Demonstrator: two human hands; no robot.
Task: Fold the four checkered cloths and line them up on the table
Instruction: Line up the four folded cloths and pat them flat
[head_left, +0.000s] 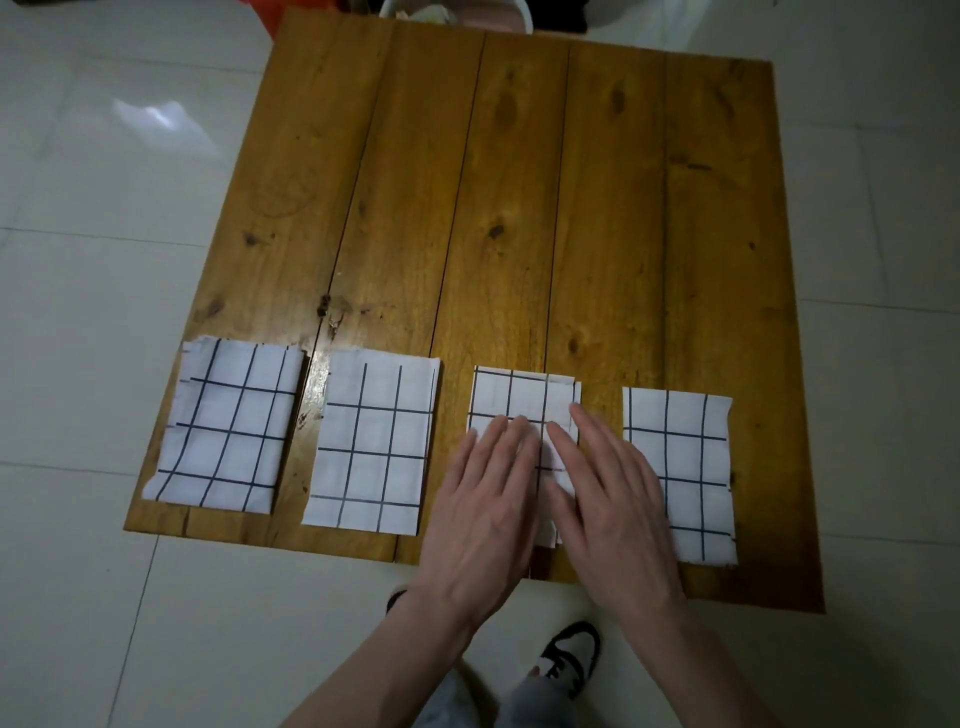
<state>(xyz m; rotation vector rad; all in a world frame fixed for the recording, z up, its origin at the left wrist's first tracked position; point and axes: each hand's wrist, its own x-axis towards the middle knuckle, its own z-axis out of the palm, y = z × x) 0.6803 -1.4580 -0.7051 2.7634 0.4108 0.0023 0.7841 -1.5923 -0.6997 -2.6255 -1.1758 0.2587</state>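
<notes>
Several folded white cloths with dark grid lines lie in a row along the near edge of the wooden table (519, 208). The far-left cloth (228, 423) and the second cloth (374, 447) lie flat and untouched. Both hands rest flat on the third cloth (524, 392): my left hand (483, 499) covers its left part, my right hand (613, 493) its right part, fingers straight. Only that cloth's far end and a strip between the hands show. The far-right cloth (685, 473) lies just right of my right hand.
The table stands on a pale tiled floor (78, 312). Beyond the table's far edge sits a white object (457, 13) and something orange (265, 13). My shoe (571, 652) shows below the near edge.
</notes>
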